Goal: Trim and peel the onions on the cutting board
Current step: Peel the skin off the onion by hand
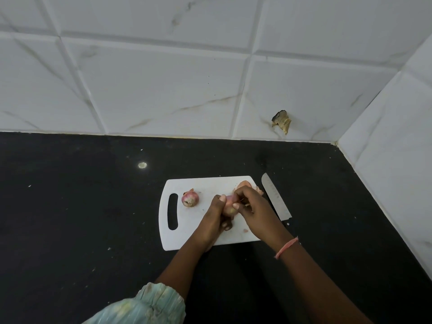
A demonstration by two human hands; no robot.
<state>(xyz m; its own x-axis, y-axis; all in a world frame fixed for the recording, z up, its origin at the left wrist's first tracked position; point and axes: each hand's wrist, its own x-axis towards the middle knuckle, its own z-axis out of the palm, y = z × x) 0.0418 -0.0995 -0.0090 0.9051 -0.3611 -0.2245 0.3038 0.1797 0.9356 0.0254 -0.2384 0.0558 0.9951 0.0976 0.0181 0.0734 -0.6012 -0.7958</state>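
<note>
A white cutting board [187, 230] with a handle slot lies on the black counter. On its left part sits a small red onion [190, 199] in its skin. Over the board's middle my left hand [216, 217] grips a second onion [230, 206], pinkish and mostly hidden by fingers. My right hand [253, 202] pinches at the top of that onion, fingers curled on its skin. Loose pinkish peel [245, 183] lies on the board's far right corner, just beyond my right hand.
A knife blade [275, 197] lies on the black counter [93, 218] just right of the board, its handle end hidden by my right arm. White tiled walls [163, 78] stand behind and at right. A pale spot [142, 165] marks the counter.
</note>
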